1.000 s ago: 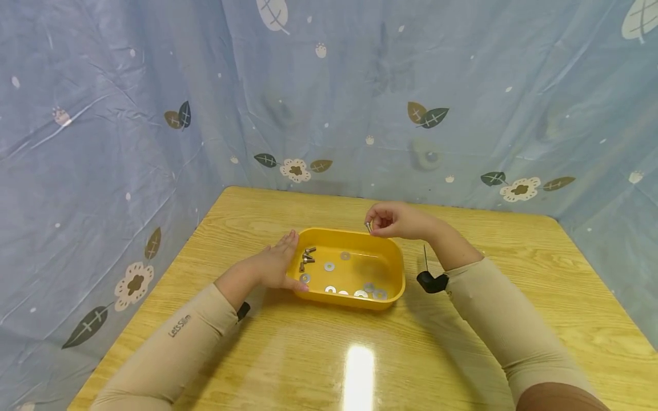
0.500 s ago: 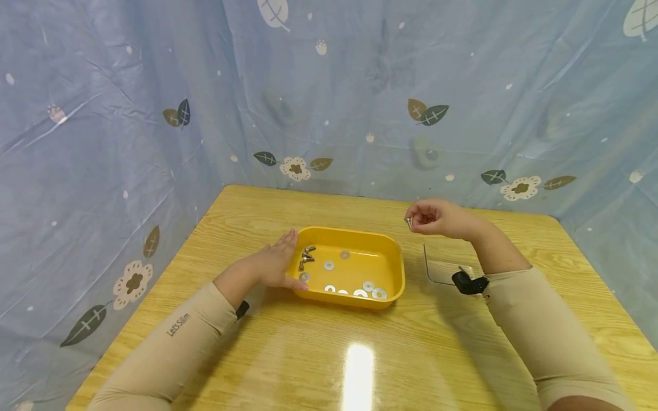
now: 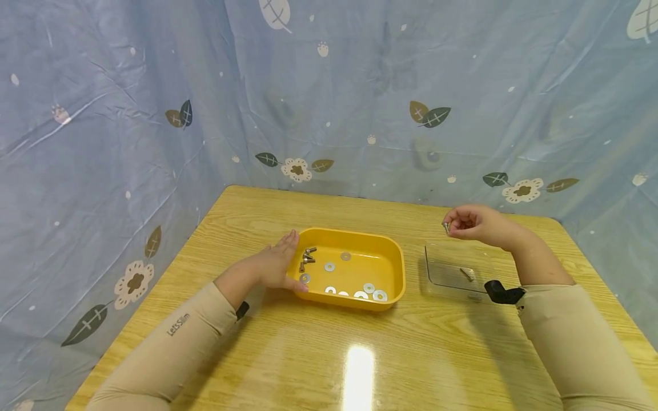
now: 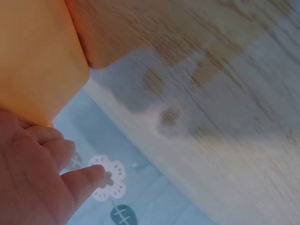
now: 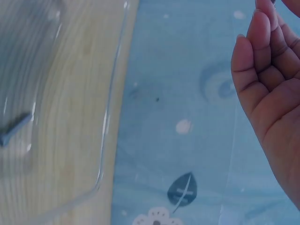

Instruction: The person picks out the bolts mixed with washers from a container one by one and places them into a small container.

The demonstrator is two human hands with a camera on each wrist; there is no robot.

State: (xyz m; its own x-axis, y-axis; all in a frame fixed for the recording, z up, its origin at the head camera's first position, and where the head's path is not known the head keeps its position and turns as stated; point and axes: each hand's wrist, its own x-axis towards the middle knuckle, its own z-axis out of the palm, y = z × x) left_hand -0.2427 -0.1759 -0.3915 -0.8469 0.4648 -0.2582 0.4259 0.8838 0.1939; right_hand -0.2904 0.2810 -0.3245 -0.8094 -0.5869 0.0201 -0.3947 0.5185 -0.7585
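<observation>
A screw [image 3: 446, 227] is pinched between the thumb and fingers of the right hand [image 3: 478, 224], a narrow grip closed on that one piece. It is held up near the far side of a clear box [image 3: 441, 269]; how high above the rim it is held cannot be judged well from the head view, and in the right wrist view it is almost wholly cut off. The step in hand can be read as the transfer of screws, one at a time, into that box, in which one bolt [image 3: 466, 274] is already seen. By the left hand [image 3: 275, 264], laid with fingers spread along the left end of a yellow tray [image 3: 354, 240], the tray seems to be steadied on the counter [image 3: 288, 354]. A small cluster of screws [image 3: 307, 258] and several washers [image 3: 329, 266] are left inside it. For the next move, the pinched piece would need to be brought nearer and lowered within the clear walls before the fingertips are parted, so that the rim is not struck.
</observation>
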